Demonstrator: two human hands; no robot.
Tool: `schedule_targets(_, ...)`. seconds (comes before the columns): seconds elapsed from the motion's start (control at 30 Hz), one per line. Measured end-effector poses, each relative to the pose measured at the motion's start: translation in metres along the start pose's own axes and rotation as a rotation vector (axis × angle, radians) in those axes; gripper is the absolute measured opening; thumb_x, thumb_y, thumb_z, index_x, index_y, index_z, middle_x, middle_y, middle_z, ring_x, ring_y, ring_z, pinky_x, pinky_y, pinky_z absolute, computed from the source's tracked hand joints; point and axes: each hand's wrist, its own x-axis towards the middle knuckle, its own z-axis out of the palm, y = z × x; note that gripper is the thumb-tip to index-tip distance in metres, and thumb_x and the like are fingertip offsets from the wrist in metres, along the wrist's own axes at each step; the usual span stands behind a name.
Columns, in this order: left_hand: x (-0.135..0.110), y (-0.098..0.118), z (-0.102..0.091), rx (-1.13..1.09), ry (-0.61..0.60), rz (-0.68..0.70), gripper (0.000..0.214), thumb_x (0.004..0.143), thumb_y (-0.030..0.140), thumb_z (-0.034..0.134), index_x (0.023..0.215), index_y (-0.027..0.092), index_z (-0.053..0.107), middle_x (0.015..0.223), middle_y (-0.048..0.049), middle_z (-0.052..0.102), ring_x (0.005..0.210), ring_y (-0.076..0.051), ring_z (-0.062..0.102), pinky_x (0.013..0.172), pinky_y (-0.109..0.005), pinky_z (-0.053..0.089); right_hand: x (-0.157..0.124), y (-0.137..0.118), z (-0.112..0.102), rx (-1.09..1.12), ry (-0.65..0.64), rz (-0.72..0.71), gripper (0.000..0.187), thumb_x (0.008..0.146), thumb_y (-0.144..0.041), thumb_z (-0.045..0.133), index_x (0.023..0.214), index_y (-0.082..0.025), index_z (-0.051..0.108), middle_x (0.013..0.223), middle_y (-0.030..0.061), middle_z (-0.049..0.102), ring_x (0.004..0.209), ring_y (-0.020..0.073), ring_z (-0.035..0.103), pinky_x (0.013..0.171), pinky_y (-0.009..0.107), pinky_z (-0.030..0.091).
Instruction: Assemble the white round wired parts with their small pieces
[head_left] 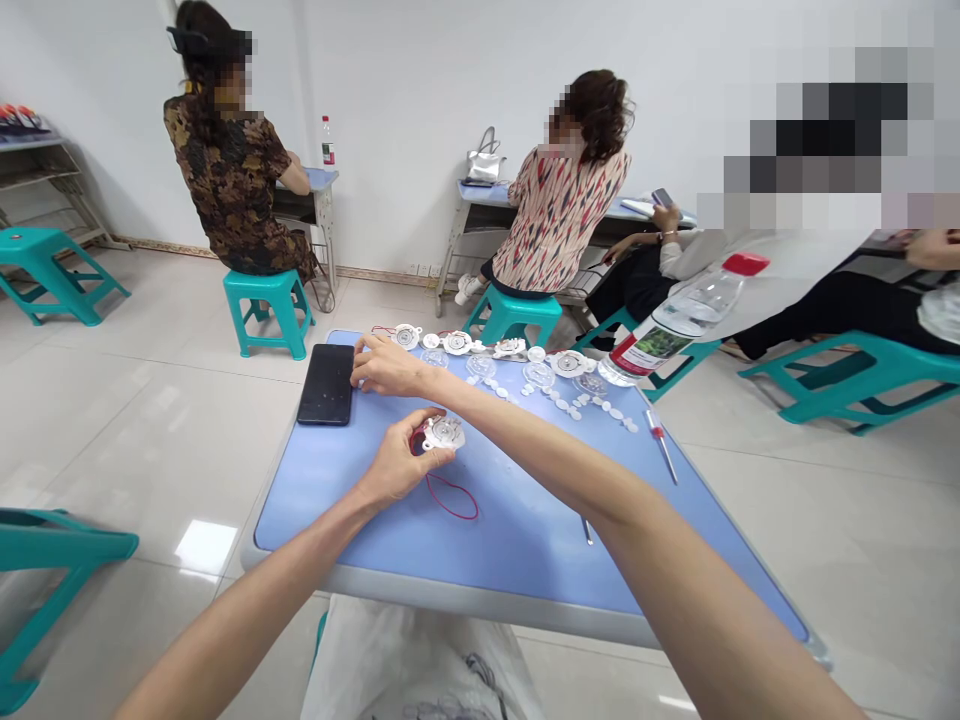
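Left hand [405, 464] clenched on white disc [444, 433], red wire [451, 497] trailing onto worktop [517, 545]. Right hand [386, 366] open, low, just beside phone [325, 384] near far edge.

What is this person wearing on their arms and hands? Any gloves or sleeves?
Nothing shows on them: the left arm and right arm are bare, with no sleeve in view. The left hand and right hand wear no gloves, and no watch, bracelet or ring can be made out.
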Motion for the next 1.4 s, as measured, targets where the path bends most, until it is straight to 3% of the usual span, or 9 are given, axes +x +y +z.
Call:
schedule_targets(0.47,0.002,-0.002,-0.001,0.020,0.011,0.030,0.055,0.065,0.022,0.076,0.117,0.011,0.059,0.110,-0.0114,0.068,0.101,-0.025,0.063,0.091,-0.035,0.047,0.002,0.004,0.007,0.030,0.029,-0.029,0.017,0.086,-0.010,0.059,0.087,-0.019,0.074,0.093,0.0085,0.071,0.105,0.0254,0.046,0.087,0.038,0.034)
schedule_targets(0.8,0.000,-0.001,-0.001,0.035,0.016,0.025,0.054,0.070,0.025,0.075,0.119,0.012,0.057,0.112,-0.0121,0.067,0.104,-0.025,0.062,0.094,-0.037,0.046,-0.012,0.001,-0.013,0.145,0.180,0.019,0.015,0.088,-0.014,0.060,0.091,-0.020,0.074,0.092,0.0071,0.071,0.091,0.0223,0.053,0.084,0.038,0.041)
schedule_targets(0.93,0.001,-0.003,0.000,0.008,0.022,0.043,0.053,0.069,0.025,0.075,0.117,0.011,0.058,0.111,-0.0123,0.067,0.104,-0.025,0.063,0.097,-0.038,0.045,-0.032,-0.011,-0.024,0.248,0.297,0.022,0.011,0.087,-0.014,0.064,0.089,-0.020,0.073,0.088,0.0051,0.071,0.089,0.0205,0.057,0.093,0.042,0.042)
schedule_targets(1.0,0.001,-0.003,0.001,0.001,0.016,0.054,0.053,0.069,0.024,0.075,0.117,0.011,0.057,0.110,-0.0123,0.067,0.104,-0.025,0.063,0.097,-0.038,0.045,-0.046,-0.018,-0.031,0.308,0.348,0.055,0.009,0.087,-0.015,0.065,0.089,-0.020,0.073,0.085,0.0051,0.071,0.090,0.0208,0.057,0.090,0.041,0.045)
schedule_targets(1.23,0.001,-0.003,0.002,0.049,0.024,0.107,0.048,0.071,0.027,0.073,0.115,0.013,0.058,0.103,-0.0084,0.067,0.096,-0.021,0.061,0.087,-0.032,0.047,-0.108,-0.059,-0.051,0.537,0.533,0.298,0.010,0.090,-0.026,0.064,0.093,-0.025,0.073,0.090,0.0034,0.071,0.093,0.0204,0.060,0.087,0.039,0.047)
schedule_targets(1.4,-0.001,-0.005,0.003,0.058,-0.003,0.121,0.050,0.074,0.026,0.072,0.120,0.015,0.056,0.110,-0.0082,0.064,0.098,-0.020,0.060,0.088,-0.031,0.046,-0.141,-0.083,-0.052,0.662,0.597,0.459,0.011,0.088,-0.030,0.065,0.094,-0.027,0.074,0.091,0.0041,0.070,0.093,0.0209,0.062,0.085,0.038,0.049)
